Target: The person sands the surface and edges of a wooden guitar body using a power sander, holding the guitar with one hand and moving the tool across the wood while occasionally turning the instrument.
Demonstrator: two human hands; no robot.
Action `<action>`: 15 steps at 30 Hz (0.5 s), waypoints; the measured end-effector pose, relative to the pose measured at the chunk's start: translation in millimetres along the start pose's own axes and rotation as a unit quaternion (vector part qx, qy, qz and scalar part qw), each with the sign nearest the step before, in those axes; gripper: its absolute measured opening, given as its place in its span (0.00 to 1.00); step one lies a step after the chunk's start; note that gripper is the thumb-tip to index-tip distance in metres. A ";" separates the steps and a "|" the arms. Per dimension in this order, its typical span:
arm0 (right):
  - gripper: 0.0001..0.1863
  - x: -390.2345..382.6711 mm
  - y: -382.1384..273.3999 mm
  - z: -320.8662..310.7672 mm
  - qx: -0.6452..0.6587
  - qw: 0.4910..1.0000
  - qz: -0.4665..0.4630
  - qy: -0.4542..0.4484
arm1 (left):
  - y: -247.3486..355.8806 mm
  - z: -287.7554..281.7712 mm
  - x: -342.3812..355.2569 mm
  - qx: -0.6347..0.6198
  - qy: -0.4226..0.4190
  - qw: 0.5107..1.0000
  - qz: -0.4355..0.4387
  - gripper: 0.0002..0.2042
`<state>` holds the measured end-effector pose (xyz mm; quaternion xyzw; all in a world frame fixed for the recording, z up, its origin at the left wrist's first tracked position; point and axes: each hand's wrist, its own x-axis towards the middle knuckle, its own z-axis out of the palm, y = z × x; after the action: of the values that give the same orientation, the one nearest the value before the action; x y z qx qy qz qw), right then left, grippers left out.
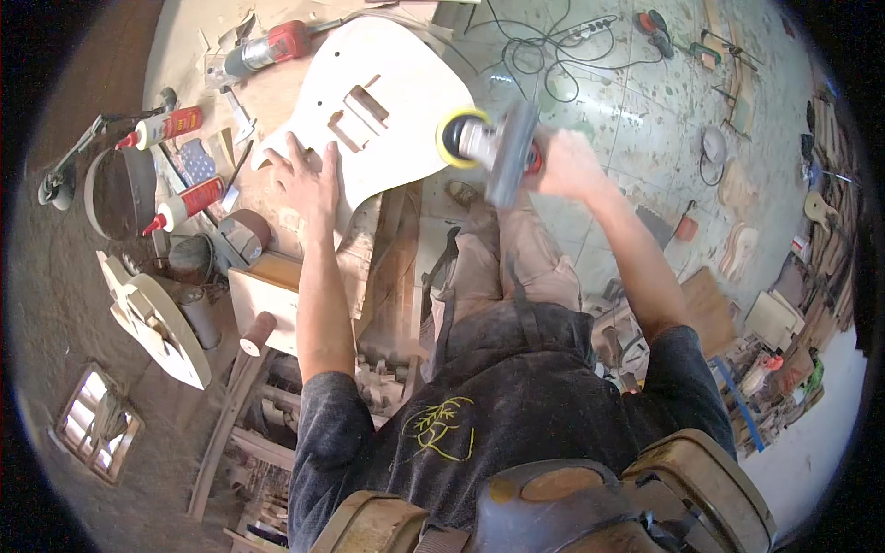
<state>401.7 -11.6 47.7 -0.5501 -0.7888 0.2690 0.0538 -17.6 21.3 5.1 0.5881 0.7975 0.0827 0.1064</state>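
A pale wooden guitar body (401, 101) with routed cavities lies on the workbench. My left hand (304, 180) rests on its lower-left part near the neck pocket, fingers spread over the wood. My right hand (567, 161) grips a power sander or polisher (502, 157) with a yellow-rimmed round pad, held at the body's right edge, over the floor; whether the pad touches the wood I cannot tell. The hand and tool are slightly blurred.
The bench (277, 106) holds a red-and-silver power tool (263, 55) and glue bottles (166, 124). Another guitar body (157, 327) stands at left. Cables (544, 46) lie on the tiled floor (627, 111); wood pieces (820, 258) are piled along the right.
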 end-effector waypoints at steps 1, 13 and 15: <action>0.25 13.4 -0.8 -16.0 0.038 0.998 0.043 -0.008 | -2.8 0.5 0.0 -0.004 0.005 1.000 -0.003 0.46; 0.26 12.1 10.9 -22.3 0.079 0.995 0.058 -0.027 | -10.9 8.1 3.2 0.025 0.020 0.999 0.021 0.47; 0.26 22.3 17.8 -28.3 0.091 0.994 0.060 0.005 | -9.2 6.7 3.4 0.019 0.015 1.000 0.018 0.47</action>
<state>418.7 23.1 58.4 -0.5902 -0.7265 0.3399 0.0914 -25.3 21.9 -3.9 0.6032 0.7895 0.0787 0.0814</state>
